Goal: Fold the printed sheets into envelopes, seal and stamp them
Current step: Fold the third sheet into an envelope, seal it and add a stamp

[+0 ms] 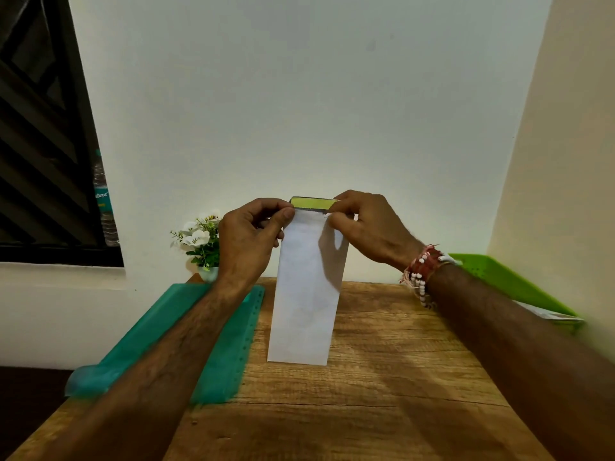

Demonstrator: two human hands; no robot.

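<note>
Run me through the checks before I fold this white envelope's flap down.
1. The left hand pinches the long white paper envelope at its top left corner: ok.
2. The right hand pinches its top right corner: ok.
3. The yellow-green flap strip is exposed and not yet folded down: ok.
4. Anything inside the envelope: cannot tell.
5. Bare wooden table below for pressing: ok.

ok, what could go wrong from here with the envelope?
1. The envelope is upright, pinched only at its top by the left hand and right hand. With no table flat under it, the flap may crease crooked.
2. Fingertips sit by the flap's yellow strip; if that is glue, it may smear or stick to them.
</note>
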